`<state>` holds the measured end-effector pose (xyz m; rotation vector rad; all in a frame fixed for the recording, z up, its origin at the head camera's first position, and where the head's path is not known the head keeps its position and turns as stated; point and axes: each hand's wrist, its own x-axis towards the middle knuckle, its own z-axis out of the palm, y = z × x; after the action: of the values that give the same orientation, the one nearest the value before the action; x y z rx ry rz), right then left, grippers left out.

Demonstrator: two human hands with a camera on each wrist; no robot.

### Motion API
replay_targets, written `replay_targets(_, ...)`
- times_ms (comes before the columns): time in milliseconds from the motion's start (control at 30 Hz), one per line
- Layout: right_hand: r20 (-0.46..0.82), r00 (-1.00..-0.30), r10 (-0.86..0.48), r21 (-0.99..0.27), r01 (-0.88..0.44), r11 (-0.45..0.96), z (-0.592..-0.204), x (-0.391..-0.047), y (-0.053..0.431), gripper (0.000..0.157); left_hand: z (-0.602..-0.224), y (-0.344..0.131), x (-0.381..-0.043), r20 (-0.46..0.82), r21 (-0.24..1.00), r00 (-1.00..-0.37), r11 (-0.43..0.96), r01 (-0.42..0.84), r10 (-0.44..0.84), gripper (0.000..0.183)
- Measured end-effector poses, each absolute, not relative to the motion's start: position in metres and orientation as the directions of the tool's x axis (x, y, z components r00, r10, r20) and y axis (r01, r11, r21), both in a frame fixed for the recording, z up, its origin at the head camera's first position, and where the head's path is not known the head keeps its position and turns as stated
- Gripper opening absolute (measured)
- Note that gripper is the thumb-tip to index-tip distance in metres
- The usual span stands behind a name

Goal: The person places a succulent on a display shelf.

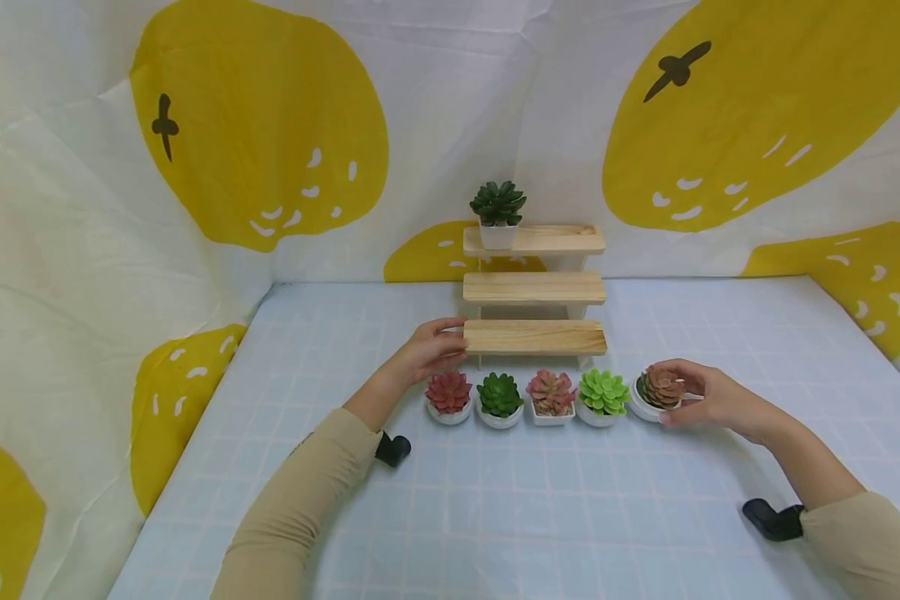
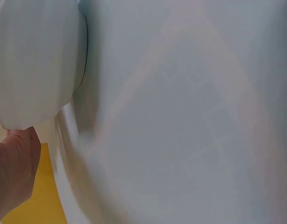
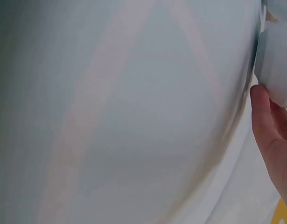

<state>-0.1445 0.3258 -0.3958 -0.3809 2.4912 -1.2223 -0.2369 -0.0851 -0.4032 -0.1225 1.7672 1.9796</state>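
Observation:
My left hand (image 1: 429, 348) reaches to the left end of the lowest shelf of a three-tier wooden stand (image 1: 532, 337), its extended fingers right at the plank's end. Just below this hand sits a red artificial succulent (image 1: 448, 390) in a white pot; the left wrist view shows a white pot (image 2: 36, 60) beside the hand. At the row's right end, my right hand (image 1: 708, 402) grips the white pot of a brownish-red succulent (image 1: 661, 388), thumb in front and fingers behind. In the right wrist view, fingertips meet the white pot (image 3: 276, 60).
Between the hands stand a dark green succulent (image 1: 501, 395), a pink one (image 1: 551, 392) and a bright green one (image 1: 603, 392), all in white pots. Another potted succulent (image 1: 498, 208) occupies the top shelf's left end. A lemon-print cloth (image 1: 450, 100) hangs behind the light-blue table (image 1: 540, 517).

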Motion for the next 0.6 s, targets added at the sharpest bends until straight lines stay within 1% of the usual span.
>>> replay_targets(333,-0.18,-0.926,-0.333,-0.776,-0.074,0.626,-0.392,-0.146,0.325,0.065,-0.402,-0.085,-0.236,-0.376,0.913,-0.881,-0.048,-0.406,0.289,0.051)
replay_targets(600,-0.203,-0.924,-0.324,-0.815,-0.024,0.579,-0.384,-0.148,0.322,0.069,-0.402,-0.085,-0.236,-0.373,0.914,-0.881,-0.051,-0.403,0.291,0.051)
